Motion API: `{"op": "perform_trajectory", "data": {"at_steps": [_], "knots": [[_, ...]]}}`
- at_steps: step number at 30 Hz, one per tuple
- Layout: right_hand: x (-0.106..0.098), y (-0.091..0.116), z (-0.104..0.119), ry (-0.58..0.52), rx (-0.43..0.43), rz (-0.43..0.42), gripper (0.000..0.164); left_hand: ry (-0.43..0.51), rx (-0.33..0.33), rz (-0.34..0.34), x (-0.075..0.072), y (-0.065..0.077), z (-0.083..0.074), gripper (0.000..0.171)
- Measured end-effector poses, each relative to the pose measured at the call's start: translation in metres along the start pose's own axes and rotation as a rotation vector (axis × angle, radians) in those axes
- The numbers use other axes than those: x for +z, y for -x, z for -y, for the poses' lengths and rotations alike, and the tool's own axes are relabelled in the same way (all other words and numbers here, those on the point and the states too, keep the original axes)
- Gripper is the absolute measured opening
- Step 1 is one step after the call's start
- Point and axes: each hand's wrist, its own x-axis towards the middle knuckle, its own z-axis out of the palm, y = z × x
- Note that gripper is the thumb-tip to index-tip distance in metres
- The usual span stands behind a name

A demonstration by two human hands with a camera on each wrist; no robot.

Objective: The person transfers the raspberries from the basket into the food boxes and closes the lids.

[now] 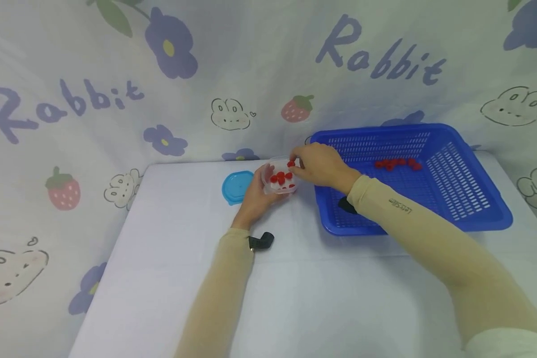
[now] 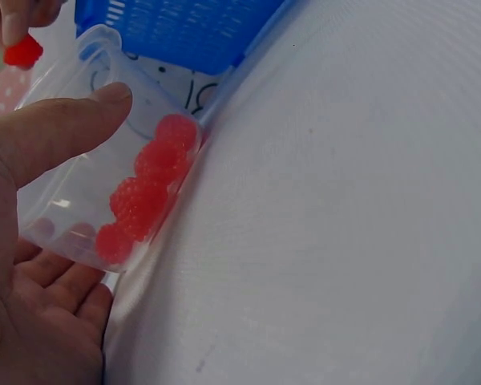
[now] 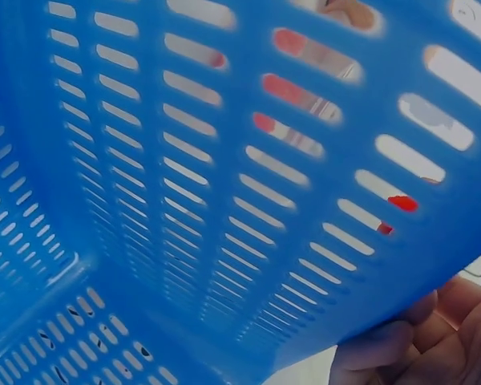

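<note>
My left hand [image 1: 253, 203] holds a clear plastic container [image 2: 62, 191] by its side, the thumb lying across the wall. Several red raspberries [image 2: 140, 207] rest inside, along the lower side of the container in the left wrist view. Above the container's opening, my right hand [image 1: 321, 163] pinches one raspberry [image 1: 291, 163] between thumb and fingertips. In the right wrist view, the blue basket wall covers much of the scene, and the held raspberry shows only in part through its slots.
A blue slotted basket [image 1: 340, 230] stands on the right of the white table [image 1: 170, 238], with several raspberries [image 1: 388, 164] on its floor. A light-blue lid [image 1: 237, 188] lies left of the container. Behind the table hangs a printed cloth [image 1: 259, 44].
</note>
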Motion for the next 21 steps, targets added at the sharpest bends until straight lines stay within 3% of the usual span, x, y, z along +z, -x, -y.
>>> {"op": "perform_trajectory", "data": {"at_steps": [10, 21], "knots": [[0.0032, -0.0051, -0.0005, 0.046, 0.023, 0.077, 0.032, -0.006, -0.015, -0.006, -0.0009, -0.0008, 0.0023, 0.093], [0.0065, -0.006, -0.0033, 0.067, 0.027, 0.071, 0.037, -0.003, 0.004, -0.008, -0.0004, -0.0002, 0.0014, 0.092]]}}
